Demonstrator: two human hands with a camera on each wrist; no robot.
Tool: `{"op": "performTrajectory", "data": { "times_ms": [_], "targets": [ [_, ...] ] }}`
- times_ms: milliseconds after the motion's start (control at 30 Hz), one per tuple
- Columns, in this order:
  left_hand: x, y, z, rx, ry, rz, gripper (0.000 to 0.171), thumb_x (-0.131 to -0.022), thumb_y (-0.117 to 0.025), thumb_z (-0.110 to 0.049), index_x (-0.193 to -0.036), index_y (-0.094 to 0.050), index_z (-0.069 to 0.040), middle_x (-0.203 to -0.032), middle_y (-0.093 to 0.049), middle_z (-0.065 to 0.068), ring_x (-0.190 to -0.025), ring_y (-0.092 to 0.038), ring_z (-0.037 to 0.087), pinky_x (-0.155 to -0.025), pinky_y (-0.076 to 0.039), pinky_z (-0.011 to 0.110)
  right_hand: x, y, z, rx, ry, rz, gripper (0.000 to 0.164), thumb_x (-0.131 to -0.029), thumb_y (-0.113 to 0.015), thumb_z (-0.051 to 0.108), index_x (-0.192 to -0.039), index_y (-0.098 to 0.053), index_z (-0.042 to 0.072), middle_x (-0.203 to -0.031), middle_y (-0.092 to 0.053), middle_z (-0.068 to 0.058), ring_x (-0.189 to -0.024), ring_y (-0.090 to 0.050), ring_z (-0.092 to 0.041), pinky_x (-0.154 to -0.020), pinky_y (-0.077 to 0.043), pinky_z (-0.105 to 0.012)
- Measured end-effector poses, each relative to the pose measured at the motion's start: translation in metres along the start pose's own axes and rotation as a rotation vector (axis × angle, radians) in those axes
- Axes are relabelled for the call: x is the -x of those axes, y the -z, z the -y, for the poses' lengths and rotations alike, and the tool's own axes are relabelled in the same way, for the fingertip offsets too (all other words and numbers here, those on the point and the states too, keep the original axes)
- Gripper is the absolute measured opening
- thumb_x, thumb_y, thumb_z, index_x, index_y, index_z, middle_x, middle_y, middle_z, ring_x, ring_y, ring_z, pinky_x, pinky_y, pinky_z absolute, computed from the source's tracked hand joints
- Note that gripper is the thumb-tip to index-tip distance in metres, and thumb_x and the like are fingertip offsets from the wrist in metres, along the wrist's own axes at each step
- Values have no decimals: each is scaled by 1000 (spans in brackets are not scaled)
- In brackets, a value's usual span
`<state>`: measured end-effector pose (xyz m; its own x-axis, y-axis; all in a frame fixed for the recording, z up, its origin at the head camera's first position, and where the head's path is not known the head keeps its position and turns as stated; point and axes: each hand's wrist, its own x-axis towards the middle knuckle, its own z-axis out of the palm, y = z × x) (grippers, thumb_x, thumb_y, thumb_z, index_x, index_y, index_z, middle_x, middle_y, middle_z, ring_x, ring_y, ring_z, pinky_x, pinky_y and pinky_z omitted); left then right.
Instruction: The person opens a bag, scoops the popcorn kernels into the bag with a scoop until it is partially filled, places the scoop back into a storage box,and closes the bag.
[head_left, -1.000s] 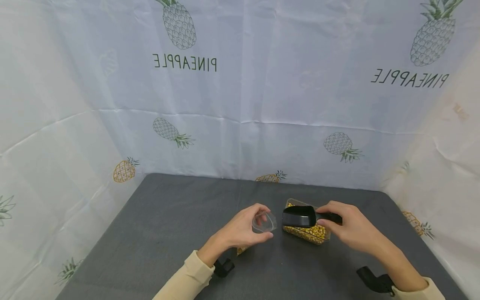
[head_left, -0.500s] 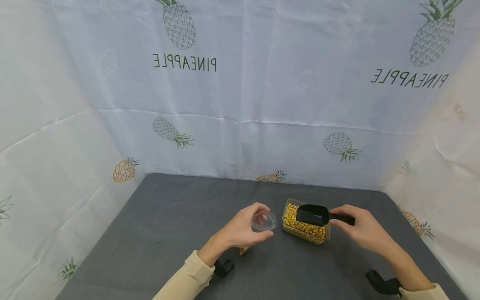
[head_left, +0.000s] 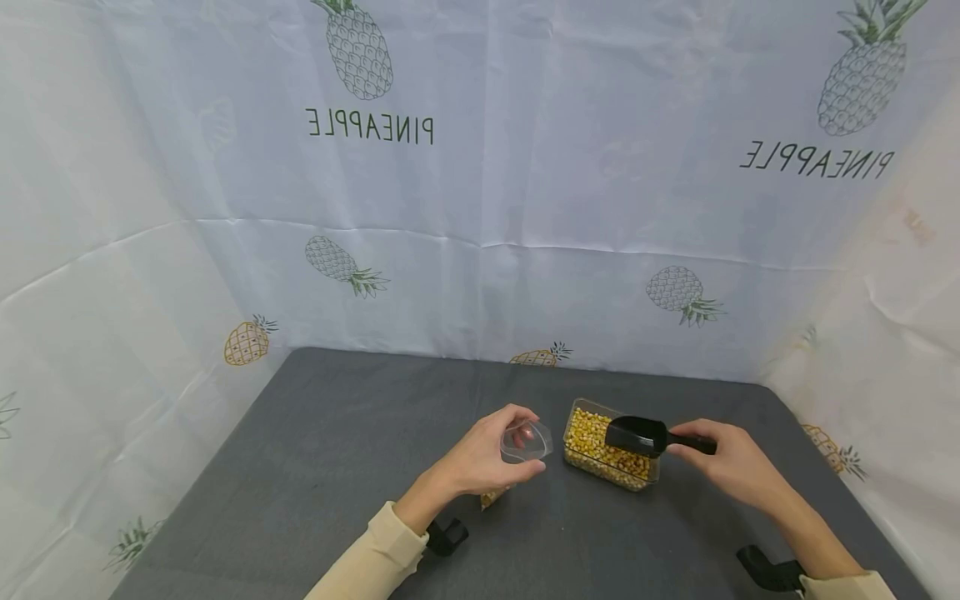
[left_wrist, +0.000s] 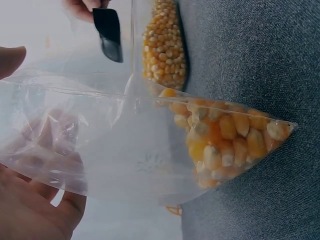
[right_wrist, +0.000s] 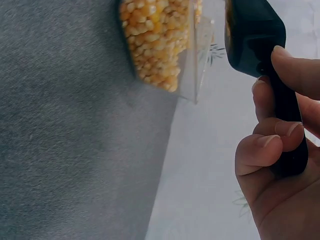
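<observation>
My left hand holds a clear plastic bag by its spread mouth. Corn kernels fill the bag's pointed bottom, which hangs down to or just above the grey tabletop. With my right hand I grip the handle of a black scoop. The scoop lies level above a clear rectangular container of yellow corn kernels. In the right wrist view, thumb and fingers curl round the handle. Whether the scoop holds any kernels cannot be seen.
The grey tabletop spreads out around both hands. A white curtain printed with pineapples surrounds its back and sides. Black wrist mounts sit under both forearms.
My right hand has drawn the scoop to the right and slightly down, from near the bag to over the container's right part. The left hand and bag have barely moved.
</observation>
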<state>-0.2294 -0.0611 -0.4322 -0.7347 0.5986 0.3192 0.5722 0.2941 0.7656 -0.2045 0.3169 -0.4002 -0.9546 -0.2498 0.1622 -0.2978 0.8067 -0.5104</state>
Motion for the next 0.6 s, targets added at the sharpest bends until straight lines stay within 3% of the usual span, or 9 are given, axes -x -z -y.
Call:
{"op": "performTrajectory", "data": {
  "times_ms": [333,600],
  "targets": [
    [0,0,0,-13,1,-7,55,-93,-74,-32,-137,-53,-7,-113,-61,0,-98,-59,11,-87,-53,27,0,3,-6,-1,-5,52,33,-96,-72,28,-119,-73,4,-117,-69,-16,-106,-64,-41,-80,-54,-53],
    [0,0,2,-2,-12,-12,55,-92,-75,-33,-137,-53,-9,-111,-61,0,-97,-59,10,-86,-53,26,-2,5,-6,34,21,82,31,-93,-75,27,-115,-74,4,-109,-70,-8,-92,-66,-26,-68,-53,-35]
  ]
}}
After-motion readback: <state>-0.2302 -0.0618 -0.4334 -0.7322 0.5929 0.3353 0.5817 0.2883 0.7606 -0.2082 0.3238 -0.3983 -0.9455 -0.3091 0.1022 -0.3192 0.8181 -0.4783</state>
